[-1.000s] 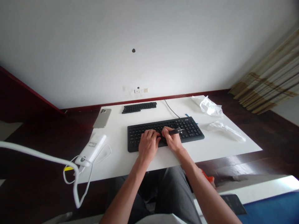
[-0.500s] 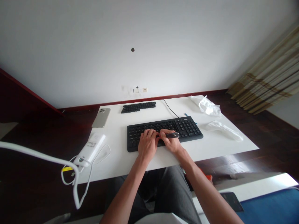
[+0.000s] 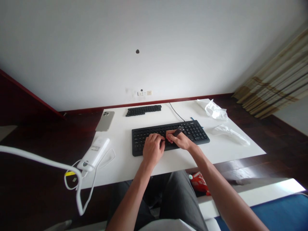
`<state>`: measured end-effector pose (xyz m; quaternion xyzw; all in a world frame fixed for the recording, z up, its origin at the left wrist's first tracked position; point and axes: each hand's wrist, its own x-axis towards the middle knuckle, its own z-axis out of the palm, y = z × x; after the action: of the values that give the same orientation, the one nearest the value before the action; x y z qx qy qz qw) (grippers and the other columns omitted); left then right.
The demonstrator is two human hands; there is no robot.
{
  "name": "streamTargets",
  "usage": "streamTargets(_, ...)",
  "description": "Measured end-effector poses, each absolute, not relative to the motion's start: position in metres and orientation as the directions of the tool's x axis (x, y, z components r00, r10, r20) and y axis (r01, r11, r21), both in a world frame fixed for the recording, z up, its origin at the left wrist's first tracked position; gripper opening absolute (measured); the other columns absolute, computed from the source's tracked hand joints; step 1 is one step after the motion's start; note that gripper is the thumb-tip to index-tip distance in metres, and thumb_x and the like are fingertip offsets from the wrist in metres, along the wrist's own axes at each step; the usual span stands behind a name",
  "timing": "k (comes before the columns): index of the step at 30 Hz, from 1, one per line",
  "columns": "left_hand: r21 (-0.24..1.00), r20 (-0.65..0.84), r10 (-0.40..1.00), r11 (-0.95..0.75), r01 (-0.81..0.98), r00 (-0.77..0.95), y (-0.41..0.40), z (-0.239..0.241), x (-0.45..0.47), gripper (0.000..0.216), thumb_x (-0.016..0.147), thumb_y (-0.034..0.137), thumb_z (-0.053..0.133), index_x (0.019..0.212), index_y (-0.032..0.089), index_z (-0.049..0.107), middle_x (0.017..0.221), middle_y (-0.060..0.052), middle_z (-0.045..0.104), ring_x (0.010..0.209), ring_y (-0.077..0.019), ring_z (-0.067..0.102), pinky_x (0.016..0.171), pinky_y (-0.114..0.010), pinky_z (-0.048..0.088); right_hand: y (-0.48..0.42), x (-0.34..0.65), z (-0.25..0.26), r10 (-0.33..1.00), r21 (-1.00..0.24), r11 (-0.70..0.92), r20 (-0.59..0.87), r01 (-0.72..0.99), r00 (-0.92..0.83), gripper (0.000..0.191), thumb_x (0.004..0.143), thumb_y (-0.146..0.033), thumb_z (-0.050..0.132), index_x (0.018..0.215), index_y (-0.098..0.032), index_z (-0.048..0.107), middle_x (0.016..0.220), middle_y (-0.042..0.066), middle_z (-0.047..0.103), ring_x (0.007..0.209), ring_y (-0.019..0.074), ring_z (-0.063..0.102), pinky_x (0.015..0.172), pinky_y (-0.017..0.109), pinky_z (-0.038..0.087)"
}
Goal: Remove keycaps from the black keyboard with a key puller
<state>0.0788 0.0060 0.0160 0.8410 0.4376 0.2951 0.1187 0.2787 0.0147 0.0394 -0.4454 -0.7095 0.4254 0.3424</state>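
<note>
A black full-size keyboard (image 3: 141, 150) lies on the white table in front of me. My left hand (image 3: 153, 148) rests over its lower middle keys, fingers bent and close together. Its thumb and index tips come near each other, and anything between them is too small to make out. My right hand (image 3: 179, 140) is closed around a short dark tool (image 3: 178, 131) with a shiny end that points up and right. The tool's working tip is hidden by the fingers. This hand is over the keys just right of my left hand.
Several loose black keycaps (image 3: 143, 110) lie in rows behind the keyboard. A phone (image 3: 105, 121) and a white power strip (image 3: 94, 154) with cables are on the left. Crumpled white plastic wrappings (image 3: 213, 109) lie right. A white table edge (image 3: 255, 153) borders dark floor.
My right hand has lifted slightly and moved up and right with the dark tool, apart from my left hand. The left hand has barely moved.
</note>
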Motion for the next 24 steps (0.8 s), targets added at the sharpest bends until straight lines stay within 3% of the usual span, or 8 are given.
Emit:
streamTargets(9, 0.496, 0.402, 0.804, -0.593, 0.634, 0.438, 0.005, 0.016, 0.080, 0.013, 0.093, 0.016, 0.069, 0.103, 0.025, 0.068, 0.110, -0.003, 0.072, 0.111, -0.0252, 0.060, 0.095, -0.043, 0.048, 0.011, 0.272, 0.035, 0.962, -0.866, 0.248, 0.166, 0.435, -0.218, 0.039, 0.101, -0.030, 0.046, 0.064, -0.021, 0.049, 0.064, -0.001, 0.054, 0.062, 0.0146, 0.049, 0.066, 0.030, 0.039)
streamTargets(15, 0.503, 0.411, 0.793, -0.609, 0.613, 0.450, 0.006, 0.018, 0.078, 0.021, 0.093, 0.016, 0.069, 0.111, 0.026, 0.069, 0.114, -0.004, 0.073, 0.112, -0.0258, 0.061, 0.097, -0.045, 0.050, 0.001, 0.255, 0.036, 0.987, -0.853, 0.138, 0.158, 0.504, -0.002, 0.040, 0.100, -0.031, 0.044, 0.062, -0.022, 0.051, 0.056, -0.001, 0.055, 0.056, 0.0146, 0.050, 0.061, 0.030, 0.039)
streamTargets(21, 0.506, 0.414, 0.790, -0.613, 0.607, 0.452, 0.005, 0.018, 0.079, 0.010, 0.093, 0.014, 0.067, 0.092, 0.024, 0.069, 0.113, -0.003, 0.074, 0.111, -0.0242, 0.063, 0.095, -0.043, 0.051, 0.008, 0.253, 0.034, 0.992, -0.888, 0.057, 0.102, 0.456, 0.073, 0.052, 0.102, -0.042, 0.046, 0.054, -0.022, 0.048, 0.048, -0.001, 0.052, 0.051, 0.0137, 0.049, 0.059, 0.029, 0.041)
streamTargets(24, 0.489, 0.426, 0.766, -0.643, 0.589, 0.482, 0.006, 0.015, 0.075, 0.022, 0.093, 0.013, 0.067, 0.109, 0.026, 0.073, 0.125, -0.003, 0.073, 0.118, -0.0236, 0.061, 0.102, -0.044, 0.051, 0.011, 0.252, 0.028, 0.989, -0.905, 0.035, 0.093, 0.424, 0.116, 0.052, 0.101, -0.044, 0.048, 0.054, -0.022, 0.045, 0.050, -0.001, 0.050, 0.051, 0.0132, 0.046, 0.058, 0.028, 0.039)
